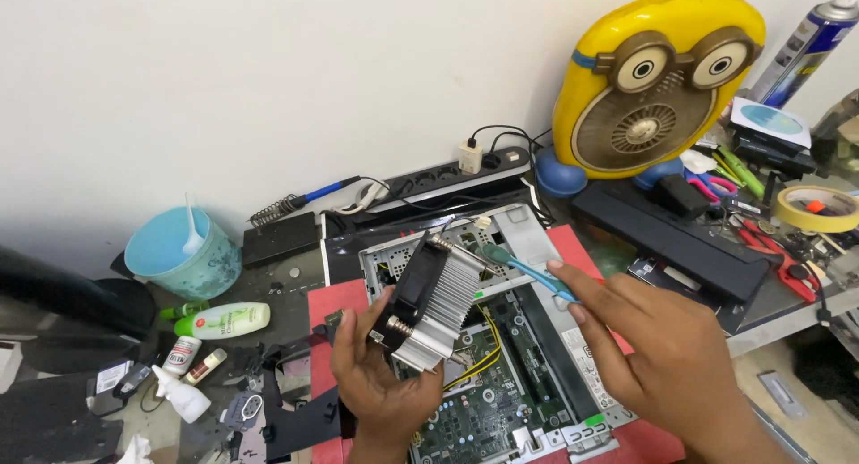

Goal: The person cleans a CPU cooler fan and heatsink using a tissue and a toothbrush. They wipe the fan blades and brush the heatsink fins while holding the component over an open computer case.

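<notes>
Left hand (380,374) gripped finned heatsink (431,301) over open computer (501,374); right hand (662,357) pinched toothbrush (528,267). Loose grip risked heatsink falling onto circuit board below.

A finned aluminium heatsink (436,305) with its black fan is held tilted in the left hand (380,383) above an opened computer chassis (501,374). A blue toothbrush (528,269) is gripped in the right hand (662,361), its bristled head laid against the fins' upper edge. A yellow cartoon-shaped fan (658,79) is seen against the wall.
</notes>
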